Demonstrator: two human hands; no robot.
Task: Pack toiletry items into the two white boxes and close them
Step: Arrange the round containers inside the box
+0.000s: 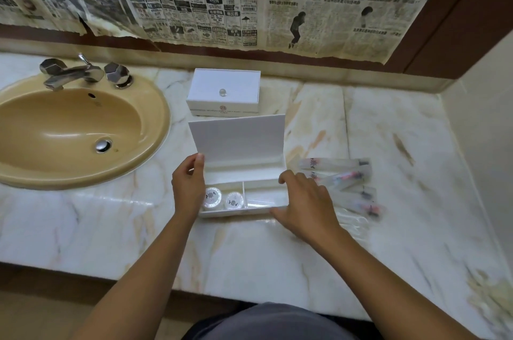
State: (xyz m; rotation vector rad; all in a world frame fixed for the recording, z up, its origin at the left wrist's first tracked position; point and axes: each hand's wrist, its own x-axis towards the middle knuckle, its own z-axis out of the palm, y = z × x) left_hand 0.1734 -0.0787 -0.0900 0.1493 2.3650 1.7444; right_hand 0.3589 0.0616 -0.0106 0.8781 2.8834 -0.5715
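Left hand pinches the open box lid's left edge; right hand rests fingers spread on its right end. Sachets right of box blurred.

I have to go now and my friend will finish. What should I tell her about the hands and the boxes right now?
Left hand: holds the left edge of the open white hinged box.
Right hand: open, resting at that box's right end.
Done: two round white wrapped soaps sit in the left compartment; the small white box with a clear knob behind is shut.
Left: the right compartment looks empty. The clear-wrapped long packets lie on the marble counter to the right. Pack them, then close the lid.
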